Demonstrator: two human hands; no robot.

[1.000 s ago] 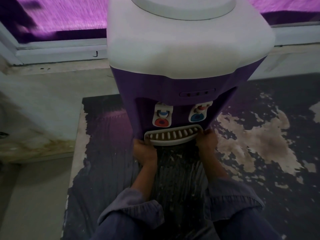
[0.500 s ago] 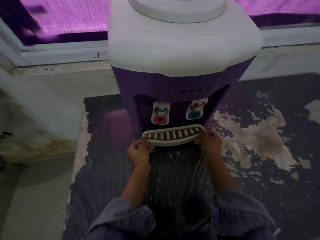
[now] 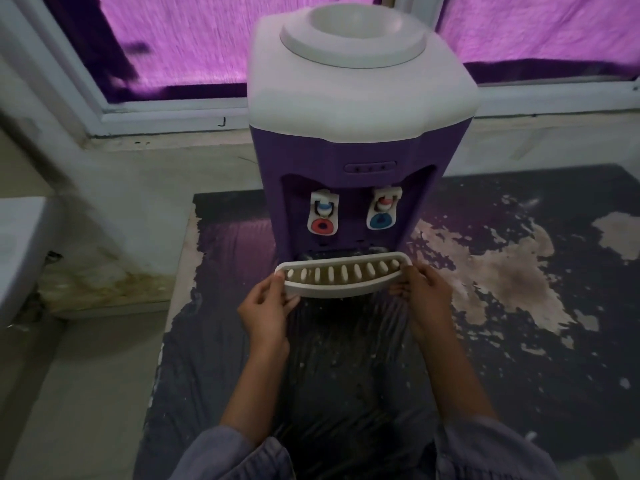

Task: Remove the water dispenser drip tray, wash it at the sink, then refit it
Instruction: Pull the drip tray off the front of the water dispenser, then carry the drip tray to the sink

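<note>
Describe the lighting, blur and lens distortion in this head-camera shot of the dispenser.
Head view: dim room, backlit by magenta light through the curtain, which tints the white top of the water dispenser; wide-angle distortion slants the window frame; the curtain is smeared by motion blur, while the drip tray, left hand and right hand are fairly sharp.

pink-purple curtained window [image 3: 194,43] glows at 12 o'clock; dark peeling mat [image 3: 519,341] spreads from 3 to 6; white fixture [image 3: 17,251] at 9.
</note>
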